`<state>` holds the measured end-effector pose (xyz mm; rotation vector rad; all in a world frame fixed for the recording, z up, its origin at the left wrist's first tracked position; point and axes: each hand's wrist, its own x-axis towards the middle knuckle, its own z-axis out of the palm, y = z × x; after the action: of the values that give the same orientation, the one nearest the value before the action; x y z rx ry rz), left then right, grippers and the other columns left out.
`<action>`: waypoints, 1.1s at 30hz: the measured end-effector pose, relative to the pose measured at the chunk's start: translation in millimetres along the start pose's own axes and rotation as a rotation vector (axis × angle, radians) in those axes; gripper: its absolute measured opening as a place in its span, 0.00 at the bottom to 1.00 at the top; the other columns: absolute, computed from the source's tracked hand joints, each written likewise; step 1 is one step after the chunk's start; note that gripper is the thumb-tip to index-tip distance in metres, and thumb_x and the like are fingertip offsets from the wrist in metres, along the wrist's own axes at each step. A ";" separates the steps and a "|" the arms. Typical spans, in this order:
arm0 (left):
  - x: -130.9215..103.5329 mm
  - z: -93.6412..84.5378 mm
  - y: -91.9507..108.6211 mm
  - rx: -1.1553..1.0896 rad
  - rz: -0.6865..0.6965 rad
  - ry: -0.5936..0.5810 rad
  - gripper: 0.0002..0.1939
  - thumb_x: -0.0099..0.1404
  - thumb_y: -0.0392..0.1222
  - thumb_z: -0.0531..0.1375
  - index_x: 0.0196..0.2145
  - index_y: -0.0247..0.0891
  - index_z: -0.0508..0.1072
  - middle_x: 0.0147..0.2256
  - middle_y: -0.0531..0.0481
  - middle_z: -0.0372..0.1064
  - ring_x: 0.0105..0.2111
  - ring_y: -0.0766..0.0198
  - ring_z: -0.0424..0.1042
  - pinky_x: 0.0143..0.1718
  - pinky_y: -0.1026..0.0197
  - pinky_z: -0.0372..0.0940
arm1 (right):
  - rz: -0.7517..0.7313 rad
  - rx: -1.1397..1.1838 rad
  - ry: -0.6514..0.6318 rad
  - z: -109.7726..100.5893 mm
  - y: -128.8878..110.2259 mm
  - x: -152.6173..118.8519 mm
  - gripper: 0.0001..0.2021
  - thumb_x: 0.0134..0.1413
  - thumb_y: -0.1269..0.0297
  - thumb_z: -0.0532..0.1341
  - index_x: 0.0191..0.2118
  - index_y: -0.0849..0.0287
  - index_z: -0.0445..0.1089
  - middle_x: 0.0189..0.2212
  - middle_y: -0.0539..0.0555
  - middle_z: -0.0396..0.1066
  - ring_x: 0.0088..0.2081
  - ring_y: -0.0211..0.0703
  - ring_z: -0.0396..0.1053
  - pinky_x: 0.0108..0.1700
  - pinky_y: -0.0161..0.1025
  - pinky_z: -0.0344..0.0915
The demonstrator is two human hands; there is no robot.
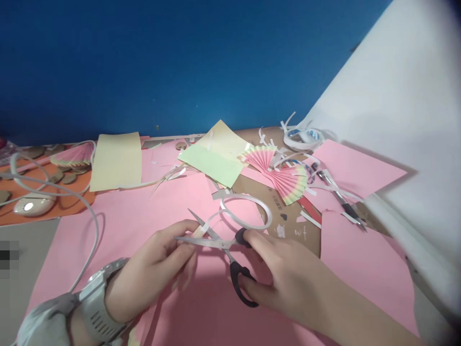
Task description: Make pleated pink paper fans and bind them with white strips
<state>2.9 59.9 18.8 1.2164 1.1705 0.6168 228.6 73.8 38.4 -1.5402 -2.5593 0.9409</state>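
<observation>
My right hand [281, 264] grips the black handles of a pair of scissors [216, 242], with the blades spread apart. Between the blades lies the end of a white tape strip, which runs to a thin roll of tape [266, 216] standing just beyond the scissors. The fingers of my left hand [158, 264] pinch a small pale paper piece [199, 231] with the tape end on it. One blade's tip reaches over my left fingers. Whether the strip is cut through, I cannot tell. Pink paper [216, 307] lies under both hands.
A pleated pink paper fan [270, 173] and a green-yellow sheet [219, 154] lie ahead. Another tape roll [302, 138] and a pen [338, 197] are at right. At left are a mouse [35, 205], a looping cable [95, 235] and a yellow sheet [117, 161]. A blue wall stands behind.
</observation>
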 end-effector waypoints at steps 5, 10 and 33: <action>0.2 -0.4 9.2 0.095 -0.013 0.006 0.09 0.67 0.42 0.48 0.36 0.39 0.66 0.15 0.60 0.61 0.14 0.73 0.58 0.16 0.72 0.52 | -0.020 -0.017 0.032 2.5 2.1 1.7 0.10 0.49 0.62 0.57 0.39 0.55 0.61 0.27 0.49 0.70 0.26 0.42 0.67 0.24 0.33 0.52; 0.9 -0.7 13.0 0.201 -0.029 0.029 0.12 0.64 0.37 0.49 0.23 0.39 0.61 0.15 0.59 0.61 0.16 0.72 0.61 0.18 0.70 0.55 | -0.038 -0.022 0.046 6.1 4.6 1.8 0.07 0.51 0.62 0.57 0.37 0.55 0.60 0.25 0.49 0.70 0.25 0.42 0.67 0.24 0.33 0.52; 2.0 -2.9 19.0 0.467 -0.068 0.098 0.14 0.66 0.44 0.48 0.24 0.40 0.62 0.18 0.58 0.61 0.19 0.69 0.61 0.21 0.68 0.56 | -0.048 -0.084 0.023 12.7 6.3 4.0 0.04 0.54 0.63 0.54 0.32 0.55 0.57 0.18 0.45 0.61 0.19 0.37 0.59 0.21 0.32 0.49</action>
<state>4.9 68.4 36.1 1.5420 1.4848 0.3626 227.7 72.9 23.7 -1.4919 -2.6390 0.8166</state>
